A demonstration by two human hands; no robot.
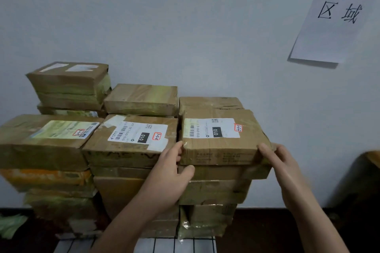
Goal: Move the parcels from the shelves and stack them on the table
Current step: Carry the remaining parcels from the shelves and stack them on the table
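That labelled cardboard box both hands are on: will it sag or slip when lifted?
The box probably stays stiff: its cardboard edges look square, though creased. The shiny tape may be slippery, so the left hand and right hand gripping opposite corners seems wise. Flat and low, it is unlikely to tip.

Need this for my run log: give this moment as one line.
left hand: grips parcel at left front corner | right hand: grips right front corner | parcel: lies atop right stack
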